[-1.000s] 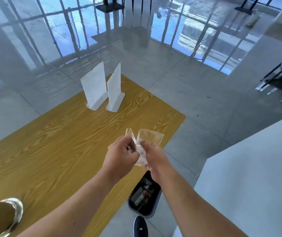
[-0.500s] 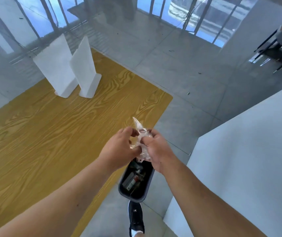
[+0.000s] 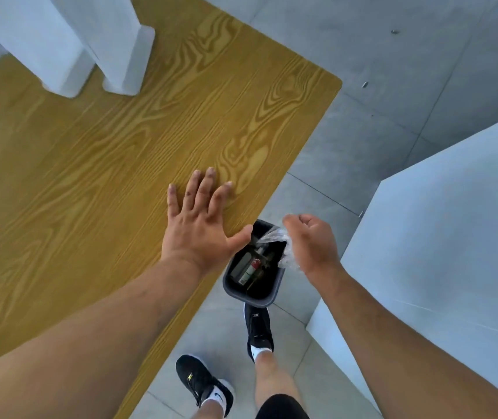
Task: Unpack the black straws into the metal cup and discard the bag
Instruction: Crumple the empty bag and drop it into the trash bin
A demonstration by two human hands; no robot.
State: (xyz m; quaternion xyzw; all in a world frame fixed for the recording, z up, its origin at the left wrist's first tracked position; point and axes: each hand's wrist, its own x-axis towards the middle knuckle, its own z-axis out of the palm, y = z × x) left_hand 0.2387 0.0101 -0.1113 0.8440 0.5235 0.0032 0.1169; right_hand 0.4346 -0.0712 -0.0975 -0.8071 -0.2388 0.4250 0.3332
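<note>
My right hand point(image 3: 311, 243) is closed around the crumpled clear plastic bag point(image 3: 273, 237), held right above the dark grey waste bin point(image 3: 273, 290) on the floor beside the table. The bag's loose end sticks out to the left over the bin's opening. My left hand point(image 3: 199, 222) lies flat with fingers spread on the wooden table point(image 3: 90, 176) near its right edge, holding nothing. The metal cup and the black straws are out of view.
Two white sign stands point(image 3: 69, 46) sit at the table's far left. The bin holds bottles and other rubbish. A white counter point(image 3: 438, 237) rises to the right of the bin. My feet in black shoes point(image 3: 257, 331) stand on the grey tiled floor.
My left hand let go of the bag and came down flat on the table. My right hand carried the bag lower over the bin. The view tilted downward.
</note>
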